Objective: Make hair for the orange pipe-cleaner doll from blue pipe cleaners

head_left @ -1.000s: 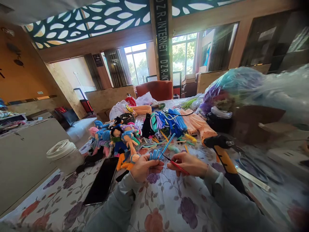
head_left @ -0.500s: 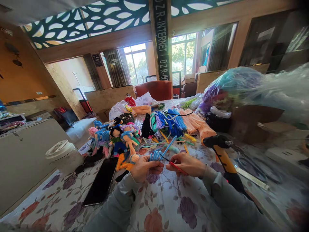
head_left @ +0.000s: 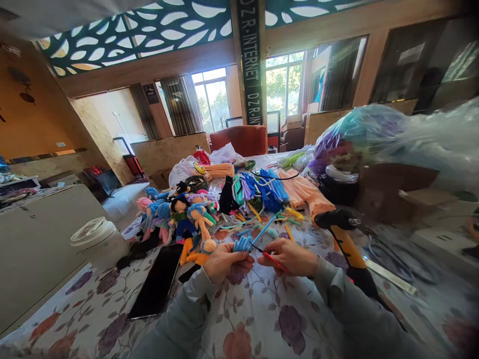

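Note:
My left hand (head_left: 224, 262) is closed around a small bundle of blue pipe cleaners (head_left: 244, 243), folded into loops, with one strand sticking up to the right. My right hand (head_left: 290, 255) grips red-handled scissors (head_left: 272, 258), whose dark blades point at the bundle. Both hands hover low over the flowered tablecloth (head_left: 262, 319). Just beyond them lies a heap of loose pipe cleaners (head_left: 262, 192) in blue, purple, orange and green.
A black phone (head_left: 157, 279) lies left of my hands. Several pipe-cleaner dolls (head_left: 179, 212) lie behind it, near a white lidded tub (head_left: 99, 239). A yellow-and-black glue gun (head_left: 346, 239) stands to the right, before a cardboard box (head_left: 396, 189) and plastic bags (head_left: 374, 129).
Both hands have barely shifted. The loose blue strand has tilted a little lower and to the right; the scissors stay at the bundle.

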The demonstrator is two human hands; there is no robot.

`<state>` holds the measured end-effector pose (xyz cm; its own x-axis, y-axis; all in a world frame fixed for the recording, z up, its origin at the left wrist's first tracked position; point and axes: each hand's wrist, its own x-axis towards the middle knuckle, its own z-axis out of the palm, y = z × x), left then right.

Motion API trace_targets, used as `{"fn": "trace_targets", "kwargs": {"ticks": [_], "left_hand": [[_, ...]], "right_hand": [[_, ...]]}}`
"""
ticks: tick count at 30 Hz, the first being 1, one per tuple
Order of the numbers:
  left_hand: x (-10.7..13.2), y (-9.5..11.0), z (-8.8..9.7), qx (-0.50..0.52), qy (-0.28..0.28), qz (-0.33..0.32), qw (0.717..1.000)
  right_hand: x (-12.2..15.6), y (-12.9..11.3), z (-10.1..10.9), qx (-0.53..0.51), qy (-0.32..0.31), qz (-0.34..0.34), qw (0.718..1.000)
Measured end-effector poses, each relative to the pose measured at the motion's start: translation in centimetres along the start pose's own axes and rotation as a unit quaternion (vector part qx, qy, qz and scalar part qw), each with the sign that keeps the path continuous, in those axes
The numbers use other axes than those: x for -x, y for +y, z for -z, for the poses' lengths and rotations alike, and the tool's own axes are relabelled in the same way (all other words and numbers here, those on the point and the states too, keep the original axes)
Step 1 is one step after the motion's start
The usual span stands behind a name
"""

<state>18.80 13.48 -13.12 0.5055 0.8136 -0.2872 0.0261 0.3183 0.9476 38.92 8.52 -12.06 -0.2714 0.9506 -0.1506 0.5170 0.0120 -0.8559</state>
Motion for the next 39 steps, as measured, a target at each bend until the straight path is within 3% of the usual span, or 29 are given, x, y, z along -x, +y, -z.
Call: {"fn": "trace_targets", "kwargs": {"ticks": [22,39], "left_hand": [[0.7,0.5,-0.8,-0.062,0.008,0.055,0.997],[-0.1,-0.3,-0.5,-0.003,0.007,-0.012,1.0]], "right_hand": [[0.6,-0.5,0.1,0.067,-0.003,-0.025,0.997],[0.1,-0.1,0.4,0.059,0.025,0.015,0.998]]}}
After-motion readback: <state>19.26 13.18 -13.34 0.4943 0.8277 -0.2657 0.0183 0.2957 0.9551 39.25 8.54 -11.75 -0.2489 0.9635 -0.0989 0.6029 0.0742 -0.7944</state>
